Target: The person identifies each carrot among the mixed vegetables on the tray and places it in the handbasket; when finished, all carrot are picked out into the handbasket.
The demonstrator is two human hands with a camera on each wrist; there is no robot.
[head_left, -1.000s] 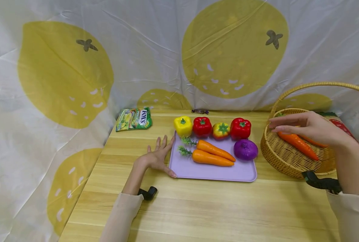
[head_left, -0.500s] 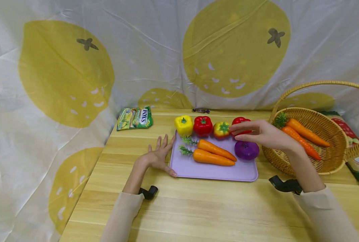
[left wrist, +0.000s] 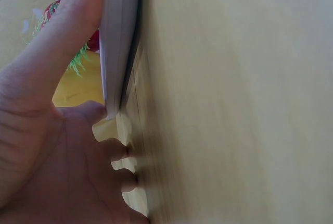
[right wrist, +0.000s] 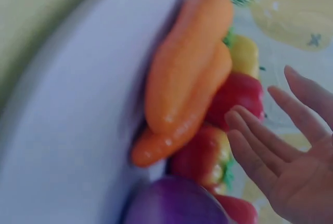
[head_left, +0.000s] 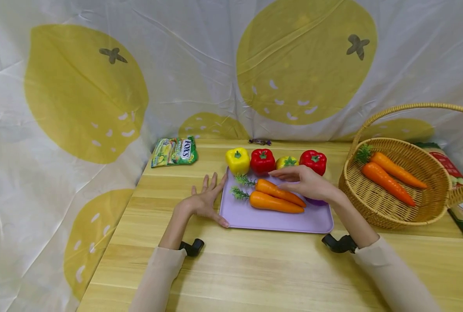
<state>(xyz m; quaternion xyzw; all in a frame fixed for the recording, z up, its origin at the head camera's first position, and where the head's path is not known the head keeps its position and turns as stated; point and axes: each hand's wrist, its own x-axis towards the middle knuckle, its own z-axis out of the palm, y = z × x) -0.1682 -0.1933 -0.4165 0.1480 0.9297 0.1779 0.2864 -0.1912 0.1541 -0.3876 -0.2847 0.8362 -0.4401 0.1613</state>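
Observation:
My left hand (head_left: 202,203) is spread at the left edge of a lilac tray (head_left: 251,222), thumb at its near corner and a fingertip at its side (left wrist: 117,41). My right hand (head_left: 309,183) hovers over the tray's right half, fingers extended and holding nothing. Just left of it lie a front carrot (head_left: 274,202) and a rear carrot (head_left: 268,187), both with green tops. Along the far side stand a yellow bell pepper (head_left: 237,162), a red one (head_left: 262,163), a red-yellow one (head_left: 287,162) and another red one (head_left: 313,161). A purple onion (right wrist: 174,206) is mostly hidden by the right hand in the head view.
A wicker basket (head_left: 356,212) with a tall handle stands to the right, holding two carrots (head_left: 391,184). Behind it leans a red and green bag (head_left: 444,158). A green FOX'S packet (head_left: 174,151) and a small wrapped candy (head_left: 260,142) lie toward the back curtain.
My right hand has moved left from above the basket, past the onion, to over the carrots on the tray. My left hand has stayed at the tray's left edge.

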